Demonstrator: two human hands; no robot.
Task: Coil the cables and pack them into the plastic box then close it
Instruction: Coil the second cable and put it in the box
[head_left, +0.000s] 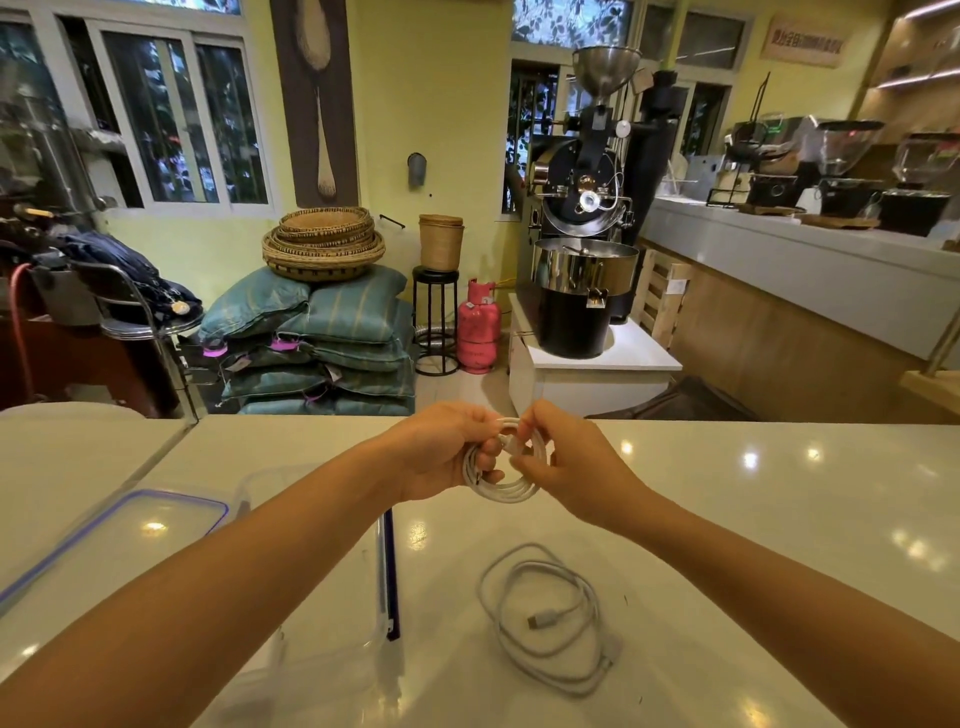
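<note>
**Coiled white cable held in both hands above the counter**

A white cable (503, 487), wound into a small round coil, is held in the air over the far part of the white counter (753, 519). The coil is kept roughly upright, its open face turned towards the camera and its loops hanging down from the fingers. One plug end is seen inside the ring, near the top. The left side of the coil is gripped by the curled fingers of the left hand (441, 452), and the upper right side is pinched by the right hand (566, 467).

Nearer the camera, a second cable (550, 618) lies flat on the counter in loose, uneven loops. Its long axis runs from far left to near right; one connector lies inside the loops, and another rests at the near-right end.

To the left, partly under the left forearm, the clear plastic box (332, 670) stands open. Its blue-edged lid (130, 535) is laid flat just beside it, farther left.

Beyond the counter, a coffee roaster (587, 208), a pink gas cylinder (478, 332) and stacked sacks (322, 332) are seen.
</note>
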